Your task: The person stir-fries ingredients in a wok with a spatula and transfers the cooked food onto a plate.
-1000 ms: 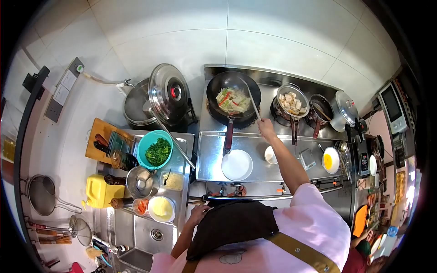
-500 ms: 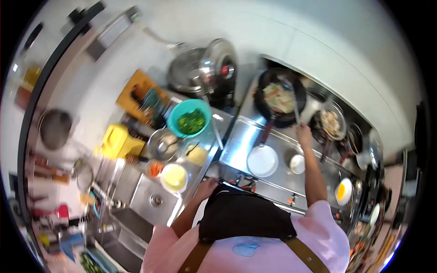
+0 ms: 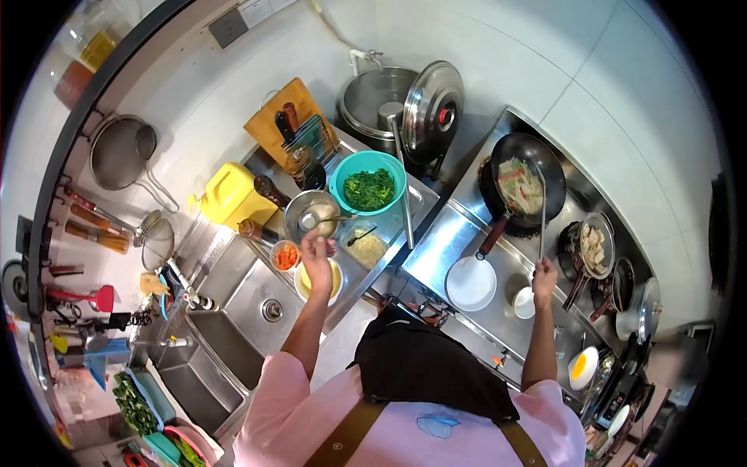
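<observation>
My right hand (image 3: 544, 279) is closed around the end of a long-handled metal cooking utensil (image 3: 542, 226). The utensil's head reaches into a black wok (image 3: 548, 159) among pale sliced food with red bits (image 3: 520, 187); its exact shape is unclear. The wok sits on the stove, its dark red handle (image 3: 492, 237) toward me. My left hand (image 3: 317, 257) is over the counter with fingers apart and holds nothing visible. Just beyond its fingertips is a steel bowl (image 3: 294, 216) with a spoon (image 3: 334, 219) in it. Beneath the hand, partly covered, stands a bowl of yellow food (image 3: 334, 282).
A turquoise bowl of chopped greens (image 3: 369, 190), a tub of minced pale food (image 3: 366, 247) and a cup of red bits (image 3: 286, 255) stand close by. White plate (image 3: 471, 283) and cup (image 3: 524, 303) lie before the wok. A strainer of cooked pieces (image 3: 595, 247) is right; the sink (image 3: 268, 311) left.
My left hand has moved from the counter edge near my waist forward and left over the bowls. My right hand still grips the utensil in the wok. The view has turned slightly.
</observation>
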Available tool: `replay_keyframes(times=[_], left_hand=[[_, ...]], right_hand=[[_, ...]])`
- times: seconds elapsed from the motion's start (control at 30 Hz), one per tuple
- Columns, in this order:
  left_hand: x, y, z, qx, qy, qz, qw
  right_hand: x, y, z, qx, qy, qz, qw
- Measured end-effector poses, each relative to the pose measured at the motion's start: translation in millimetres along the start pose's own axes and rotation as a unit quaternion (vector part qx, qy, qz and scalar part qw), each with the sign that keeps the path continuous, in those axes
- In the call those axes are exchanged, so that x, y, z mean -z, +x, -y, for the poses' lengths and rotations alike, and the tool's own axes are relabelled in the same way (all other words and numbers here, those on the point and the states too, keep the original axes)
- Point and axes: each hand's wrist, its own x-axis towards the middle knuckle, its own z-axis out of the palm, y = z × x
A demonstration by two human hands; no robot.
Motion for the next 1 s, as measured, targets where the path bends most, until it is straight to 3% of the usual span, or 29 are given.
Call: replay_keyframes(times=[0.07, 0.1, 0.13, 0.17, 0.2, 0.23, 0.27, 0.33, 0.4, 0.47, 0.53, 0.6, 0.63, 0.67, 0.73, 0.87, 1.0], left_hand=[[9.1, 4.2, -2.1, 0.013, -0.014, -0.028, 0.999], [10.4, 2.9, -2.4, 0.009, 0.0, -0.015, 1.0], [9.4, -3.6, -0.4, 0.008, 0.013, 0.007, 1.0], [5.1, -13.3, 9.9, -0.005, 0.02, 0.056, 0.998], [-2.2, -22.0, 23.8, -0.021, 0.021, 0.099, 0.995], [-7.7, -34.7, 36.4, 0.028, 0.065, 0.162, 0.984], [-11.0, -46.0, 47.7, 0.071, 0.114, 0.216, 0.967], [-14.1, -61.7, 58.6, 0.092, 0.221, 0.425, 0.873], [-9.1, -85.2, 64.8, 0.09, 0.31, 0.519, 0.791], [4.2, -105.3, 74.9, 0.114, 0.387, 0.547, 0.734], [52.2, -113.7, 144.8, 0.191, 0.375, 0.542, 0.728], [84.3, -126.7, 160.4, 0.155, 0.4, 0.531, 0.731], [120.2, -129.9, 215.1, 0.072, 0.411, 0.606, 0.677], [122.6, -133.1, 213.2, -0.018, 0.409, 0.666, 0.624], [155.6, -136.5, 212.8, 0.088, 0.452, 0.624, 0.631], [176.5, -116.3, 196.6, 0.183, 0.475, 0.607, 0.611], [150.6, -88.0, 163.8, 0.237, 0.448, 0.599, 0.62]], right_hand=[[-3.1, 4.1, -46.4, 0.049, -0.071, -0.071, 0.994], [7.9, -14.4, 12.7, -0.025, -0.202, -0.013, 0.979], [7.8, -23.0, 27.5, -0.02, -0.17, -0.026, 0.985], [-2.3, -10.4, -0.7, -0.023, -0.23, -0.064, 0.971], [-1.8, -10.3, 19.9, -0.006, -0.228, -0.071, 0.971], [-8.7, -3.7, 10.7, -0.006, -0.235, -0.085, 0.968], [-9.4, -8.1, 46.5, -0.095, -0.239, -0.054, 0.965], [-20.3, -6.7, 43.5, -0.085, -0.223, -0.065, 0.969], [-25.8, -5.9, 42.7, -0.095, -0.21, -0.051, 0.972], [-23.4, -12.3, 37.6, -0.074, -0.201, -0.033, 0.976], [-18.8, -22.8, 29.2, -0.057, -0.178, -0.018, 0.982], [-11.2, -37.7, 20.1, -0.042, -0.133, -0.047, 0.989], [-6.1, -46.0, 16.9, -0.034, -0.111, -0.062, 0.991], [-1.2, -54.7, 13.5, -0.075, -0.048, -0.064, 0.994], [5.7, -76.2, 6.4, -0.153, 0.085, -0.076, 0.982], [16.8, -150.6, -4.7, -0.165, 0.113, -0.069, 0.977], [20.0, -226.0, -19.1, -0.215, 0.065, -0.08, 0.971]])
